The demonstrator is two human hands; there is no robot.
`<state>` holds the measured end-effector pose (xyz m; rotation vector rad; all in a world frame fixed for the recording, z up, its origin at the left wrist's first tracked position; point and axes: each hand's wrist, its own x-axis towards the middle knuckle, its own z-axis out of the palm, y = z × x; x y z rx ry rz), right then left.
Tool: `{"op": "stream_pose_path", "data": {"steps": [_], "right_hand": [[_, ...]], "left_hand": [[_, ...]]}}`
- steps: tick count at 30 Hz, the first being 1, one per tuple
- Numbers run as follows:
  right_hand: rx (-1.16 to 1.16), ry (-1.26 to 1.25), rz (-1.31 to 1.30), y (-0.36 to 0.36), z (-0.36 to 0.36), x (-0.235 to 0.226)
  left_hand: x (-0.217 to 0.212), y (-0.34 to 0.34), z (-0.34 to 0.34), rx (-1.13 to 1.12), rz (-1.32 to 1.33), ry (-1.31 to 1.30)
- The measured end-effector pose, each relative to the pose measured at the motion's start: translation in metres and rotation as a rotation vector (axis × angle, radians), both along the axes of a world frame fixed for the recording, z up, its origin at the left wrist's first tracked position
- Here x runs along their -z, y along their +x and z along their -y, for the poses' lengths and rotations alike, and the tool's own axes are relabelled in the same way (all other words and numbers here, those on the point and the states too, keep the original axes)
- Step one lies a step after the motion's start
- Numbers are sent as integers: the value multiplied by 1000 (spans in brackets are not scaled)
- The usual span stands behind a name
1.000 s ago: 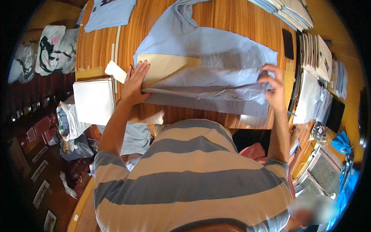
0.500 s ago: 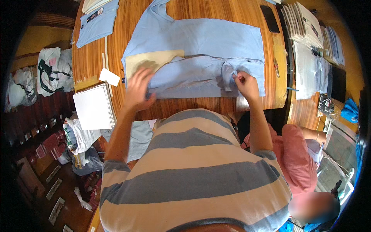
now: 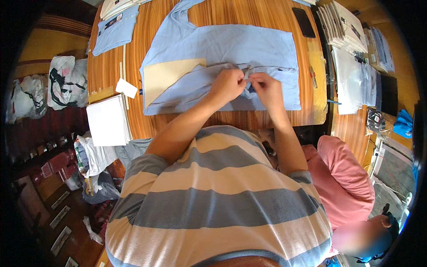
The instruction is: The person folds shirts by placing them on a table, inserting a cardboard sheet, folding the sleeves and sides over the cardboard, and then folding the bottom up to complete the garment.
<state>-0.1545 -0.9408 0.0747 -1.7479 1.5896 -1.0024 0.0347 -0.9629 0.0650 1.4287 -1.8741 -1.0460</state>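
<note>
A light blue shirt is spread over the wooden table, one sleeve reaching toward the far left. Its near side is folded over, partly covering a beige cardboard sheet. Above this folded layer, my left hand and my right hand come close together. Both have their fingertips pinched on a bunched bit of the shirt's fabric, which looks like the end of the folded sleeve. Exactly what lies between the fingertips is partly hidden.
Left of the shirt are a stack of white sheets, a white card and a folded blue shirt. A phone and a small cutter lie to the right. Beside me sits a person in pink.
My left hand has moved right from the cardboard to join the right hand at the bunched fabric. My right hand has shifted slightly left. The seated person has leaned and shifted.
</note>
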Motion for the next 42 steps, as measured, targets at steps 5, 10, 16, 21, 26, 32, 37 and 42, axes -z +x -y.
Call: {"op": "stream_pose_path", "data": {"steps": [5,10,16,21,26,32,37,42], "right_hand": [[-309,61,-235,-7,36,14],[48,-104,-128,26,31,-41],[40,32,135,44,22,-19],[-387,338,181,33,37,21],[-509,262,-79,35,47,35],[-584,216,-279,35,45,32],[-651,-209,-482,41,47,-3],[-727,-12,-225,41,36,-51]], "left_hand": [[-44,-9,27,166,254,-154],[-42,5,56,16,147,-98],[-47,20,67,-50,-175,393],[-38,12,62,170,-67,111],[-70,8,49,404,86,69],[-43,29,23,321,0,-102],[13,79,-14,149,147,-411],[47,113,-34,270,551,-428]]}}
